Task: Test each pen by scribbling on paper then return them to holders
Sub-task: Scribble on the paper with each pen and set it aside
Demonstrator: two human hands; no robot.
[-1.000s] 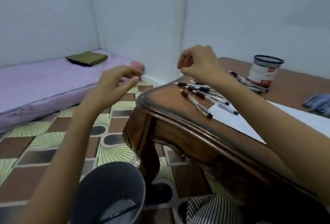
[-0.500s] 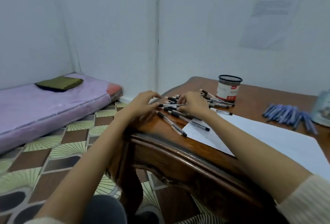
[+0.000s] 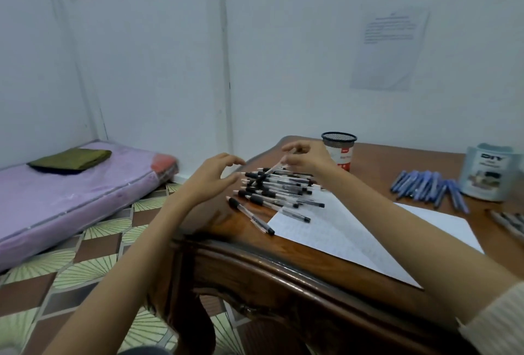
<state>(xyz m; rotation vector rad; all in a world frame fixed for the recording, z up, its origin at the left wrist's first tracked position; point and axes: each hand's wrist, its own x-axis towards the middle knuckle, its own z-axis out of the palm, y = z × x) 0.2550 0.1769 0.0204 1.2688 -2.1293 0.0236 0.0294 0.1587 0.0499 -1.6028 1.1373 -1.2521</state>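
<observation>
A pile of black-grip clear pens (image 3: 279, 189) lies on the wooden table (image 3: 283, 258) near its left corner. My right hand (image 3: 304, 156) pinches one pen (image 3: 266, 173) and holds it tilted above the pile, tip down. Just left of the pile, my left hand (image 3: 212, 176) hovers with fingers loosely curved and holds nothing. A white sheet of paper (image 3: 354, 230) lies to the right of the pile. Behind my right hand stands a black mesh-rimmed holder (image 3: 340, 150). A pale blue holder (image 3: 487, 173) stands at far right beside several blue pens (image 3: 428, 189).
More pens (image 3: 510, 221) lie at the table's right edge. A purple mattress (image 3: 71, 193) with a green folded cloth (image 3: 71, 159) lies on the tiled floor (image 3: 79, 258) to the left. A printed sheet (image 3: 388, 48) hangs on the wall.
The view has risen from the floor to the table. Both hands came down to the pen pile, and my right hand has lifted one pen out of it.
</observation>
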